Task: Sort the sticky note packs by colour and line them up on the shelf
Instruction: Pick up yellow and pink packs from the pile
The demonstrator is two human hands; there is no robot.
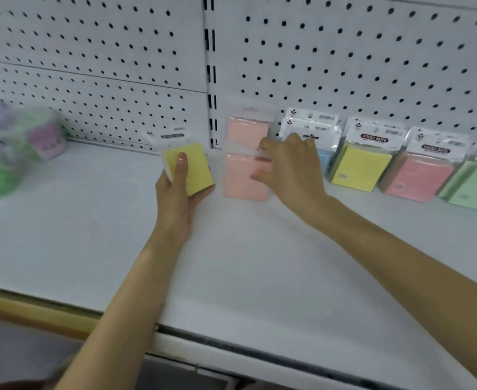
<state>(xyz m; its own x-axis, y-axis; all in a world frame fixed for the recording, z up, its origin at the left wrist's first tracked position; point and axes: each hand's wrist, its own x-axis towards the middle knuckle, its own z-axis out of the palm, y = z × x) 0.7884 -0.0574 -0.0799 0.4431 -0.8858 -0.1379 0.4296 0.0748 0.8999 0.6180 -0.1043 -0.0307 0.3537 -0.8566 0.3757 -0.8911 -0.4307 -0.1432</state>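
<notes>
Much shelf btw pink pack, edge

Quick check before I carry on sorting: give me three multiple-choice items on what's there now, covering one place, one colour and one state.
1. Where in the row is the green pack?
A leftmost; B in the middle; C rightmost in view.
2. What colour is the pack in the left hand?
A blue; B yellow; C pink.
3. The right hand is:
A pinching a pink pack; B open and flat; C an empty fist.

Answers:
1 C, no pack shows to its right.
2 B, the fingers grip a yellow pack.
3 A, thumb and fingers close on the pack's right edge, though the picture is blurred.
</notes>
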